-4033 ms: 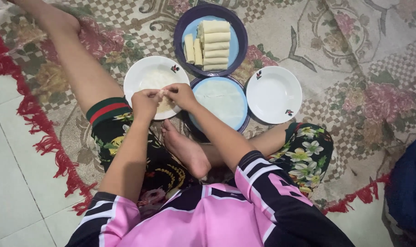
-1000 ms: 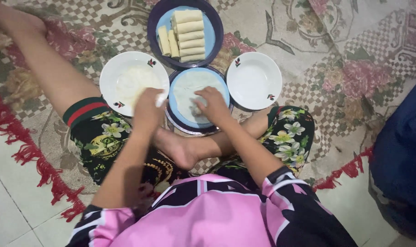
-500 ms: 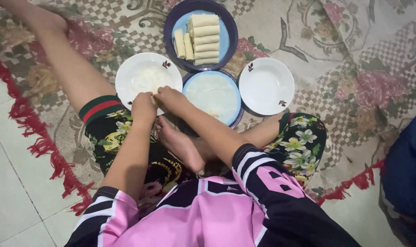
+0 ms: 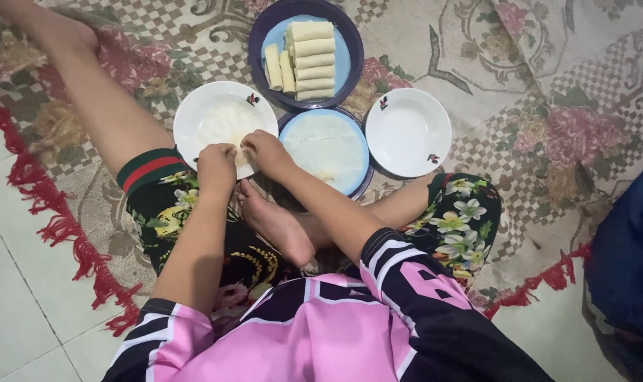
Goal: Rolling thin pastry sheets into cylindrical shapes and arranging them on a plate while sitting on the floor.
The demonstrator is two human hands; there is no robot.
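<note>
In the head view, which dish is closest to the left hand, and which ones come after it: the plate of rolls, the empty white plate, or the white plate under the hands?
From the left hand:
1. White plate under the hands, touching, on the left.
2. Plate of rolls, farther up, in the middle.
3. Empty white plate, far right.

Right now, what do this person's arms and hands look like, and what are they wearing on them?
Both arms are bare below short sleeves. The sleeves are black with white stripes, on a pink jersey. The left hand and right hand wear no gloves; no rings or watch show.
</note>
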